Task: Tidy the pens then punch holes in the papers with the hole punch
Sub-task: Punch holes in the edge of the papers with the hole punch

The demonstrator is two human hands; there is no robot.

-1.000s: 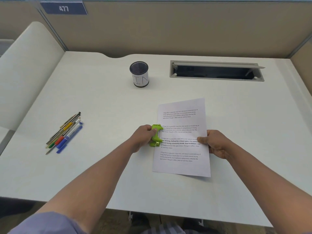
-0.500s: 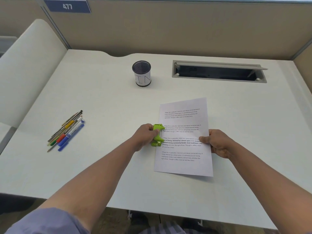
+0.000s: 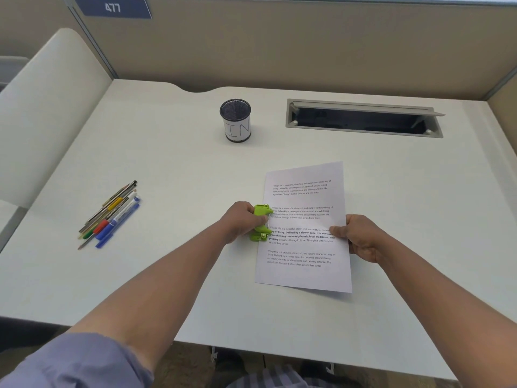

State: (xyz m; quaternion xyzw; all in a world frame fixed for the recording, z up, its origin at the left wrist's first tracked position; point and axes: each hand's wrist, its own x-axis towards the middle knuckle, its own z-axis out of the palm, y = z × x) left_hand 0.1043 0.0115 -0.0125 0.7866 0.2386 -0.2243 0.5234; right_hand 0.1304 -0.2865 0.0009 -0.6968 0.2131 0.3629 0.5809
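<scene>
The printed papers (image 3: pixel 305 228) lie on the white desk (image 3: pixel 173 169), right of centre and near the front edge, with their long sides running near to far. They are thin, light and floppy, likely to slide on the smooth top and buckle if pushed edgewise, so a pinch at the margin opposite the punch looks like the sensible hold. The right hand (image 3: pixel 359 238) does this: its thumb lies on top of the right margin and its fingers are curled beneath, pinching the sheets about midway along. The green hole punch (image 3: pixel 261 223) is small, rigid and hard, best taken across its body so the lever can be squeezed. It sits on the papers' left edge, its mouth over the margin, and the left hand (image 3: pixel 240 221) wraps round it from the left, fingers curled closed on the body. The pens (image 3: pixel 110 214) lie bundled at the left, well apart from the mesh cup (image 3: pixel 235 120) at the far centre.
</scene>
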